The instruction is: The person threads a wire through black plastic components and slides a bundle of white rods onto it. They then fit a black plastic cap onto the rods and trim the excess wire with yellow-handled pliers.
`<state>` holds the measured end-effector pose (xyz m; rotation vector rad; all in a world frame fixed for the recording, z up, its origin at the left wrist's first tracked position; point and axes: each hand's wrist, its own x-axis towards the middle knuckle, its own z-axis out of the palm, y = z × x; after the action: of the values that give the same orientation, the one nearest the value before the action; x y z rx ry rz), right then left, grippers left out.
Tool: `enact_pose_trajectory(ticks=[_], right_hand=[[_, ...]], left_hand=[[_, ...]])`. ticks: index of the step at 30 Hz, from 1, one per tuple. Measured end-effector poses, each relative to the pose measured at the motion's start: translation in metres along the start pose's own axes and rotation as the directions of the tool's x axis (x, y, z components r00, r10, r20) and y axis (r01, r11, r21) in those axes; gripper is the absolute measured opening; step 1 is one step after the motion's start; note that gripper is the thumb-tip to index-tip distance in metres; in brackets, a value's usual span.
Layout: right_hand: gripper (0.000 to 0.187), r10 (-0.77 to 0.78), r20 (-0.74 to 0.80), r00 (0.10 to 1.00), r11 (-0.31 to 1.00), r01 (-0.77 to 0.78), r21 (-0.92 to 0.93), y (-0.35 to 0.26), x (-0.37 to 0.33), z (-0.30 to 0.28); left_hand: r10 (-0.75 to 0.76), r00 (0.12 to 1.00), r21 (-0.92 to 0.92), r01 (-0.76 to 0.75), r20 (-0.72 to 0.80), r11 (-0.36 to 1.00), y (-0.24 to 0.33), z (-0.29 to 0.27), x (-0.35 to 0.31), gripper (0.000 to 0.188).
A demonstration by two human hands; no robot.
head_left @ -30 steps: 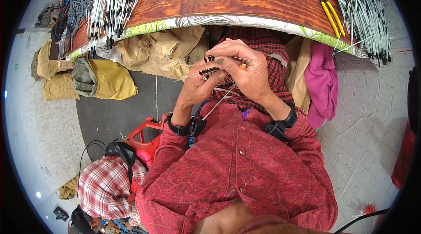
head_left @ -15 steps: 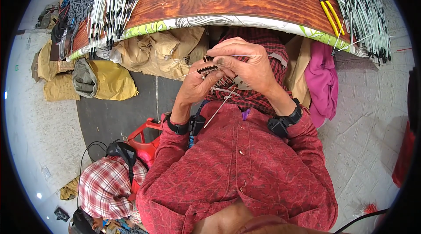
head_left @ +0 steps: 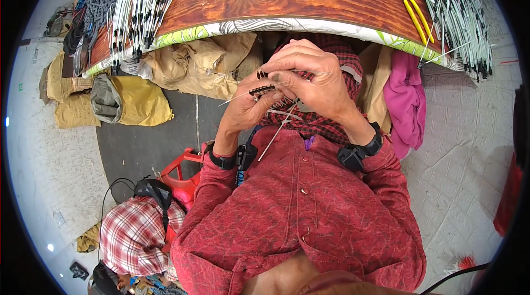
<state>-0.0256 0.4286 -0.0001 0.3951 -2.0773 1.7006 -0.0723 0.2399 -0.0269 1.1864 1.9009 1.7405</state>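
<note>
Left hand [head_left: 242, 111] clamped on a black toothed strip [head_left: 261, 90], thumb along its lower edge. Strip sits between both hands, over the lap, short of the tabletop [head_left: 232, 5]. Right hand [head_left: 320, 88] curled just beside it, thumb and forefinger close together; can't tell what they grip. Thin white rod [head_left: 274, 137] slants from below the hands toward the shirt. Tabletop: yellow-handled pliers [head_left: 411, 16] at right, white rods [head_left: 146, 10] piled at left.

Ridged black strip [head_left: 261, 90], slightly tilted
</note>
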Motion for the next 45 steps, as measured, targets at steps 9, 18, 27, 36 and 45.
enact_pose_trajectory(ticks=[9,18,27,36,45], right_hand=[[0.016,-0.054,-0.016,0.998,0.998,0.054,-0.012,0.004,-0.002,0.003],[0.015,0.267,0.017,0.964,0.924,-0.261,0.279,0.000,-0.009,0.012],[0.016,-0.029,-0.019,0.999,0.994,0.031,0.101,0.011,-0.006,0.013],[0.012,0.115,-0.129,0.985,0.984,-0.096,0.148,0.008,-0.012,0.008],[0.007,-0.135,-0.121,0.983,0.987,0.123,-0.107,0.012,-0.004,0.005]], left_hand=[[-0.026,1.000,0.004,0.026,0.006,1.000,-0.007,-0.002,-0.004,0.011],[-0.079,0.993,-0.197,0.096,0.091,0.976,-0.010,-0.003,0.000,0.018],[-0.046,0.996,-0.172,0.058,0.070,0.983,-0.011,-0.004,-0.002,0.024],[0.015,0.998,-0.106,-0.007,0.069,0.994,-0.009,-0.006,0.005,0.024],[-0.027,0.985,-0.105,0.046,0.171,0.993,-0.004,-0.009,0.008,0.025]])
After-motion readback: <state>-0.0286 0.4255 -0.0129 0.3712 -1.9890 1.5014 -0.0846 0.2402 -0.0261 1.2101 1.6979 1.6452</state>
